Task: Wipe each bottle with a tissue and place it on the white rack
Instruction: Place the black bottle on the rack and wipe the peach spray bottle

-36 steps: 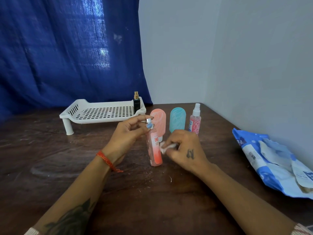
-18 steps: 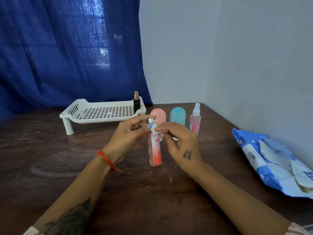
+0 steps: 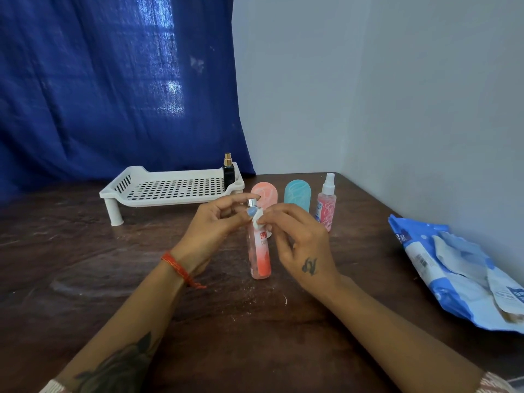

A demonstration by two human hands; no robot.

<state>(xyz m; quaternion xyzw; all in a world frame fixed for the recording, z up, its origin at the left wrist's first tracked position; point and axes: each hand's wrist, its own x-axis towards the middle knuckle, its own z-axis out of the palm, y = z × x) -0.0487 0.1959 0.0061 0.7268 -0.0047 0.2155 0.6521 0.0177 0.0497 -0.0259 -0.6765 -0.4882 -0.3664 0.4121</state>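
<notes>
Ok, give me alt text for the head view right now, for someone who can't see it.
The left hand steadies an upright pink bottle by its cap on a dark table while the right hand rubs a tissue near its neck. Behind, a white rack holds one black bottle.

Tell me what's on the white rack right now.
One dark bottle with a gold sprayer stands upright at the white rack's right end. Nothing else shows there; its base sits behind the rim.
</notes>
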